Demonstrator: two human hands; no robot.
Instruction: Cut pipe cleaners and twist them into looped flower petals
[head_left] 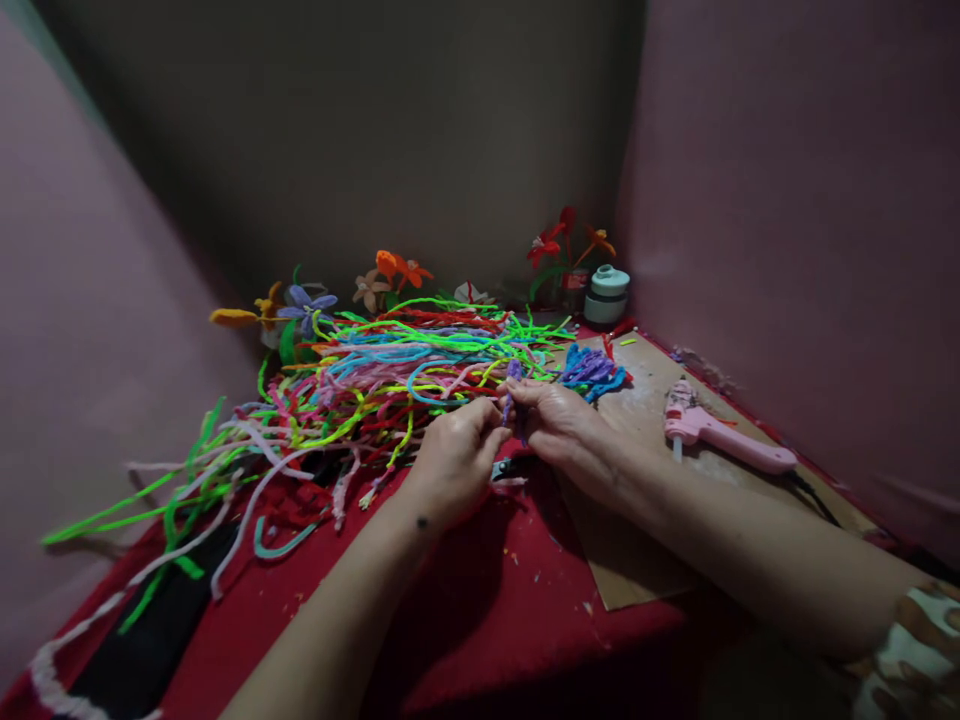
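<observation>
From afar, my left hand (459, 447) and right hand (564, 424) pinch purple fuzz (514, 370); bumping the table's (469, 620) right-edge glue gun (721, 436) (maybe hot) could burn.

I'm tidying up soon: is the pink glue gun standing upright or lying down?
Lying down: the pink glue gun rests on its side, its handle stretched along the brown board.
</observation>
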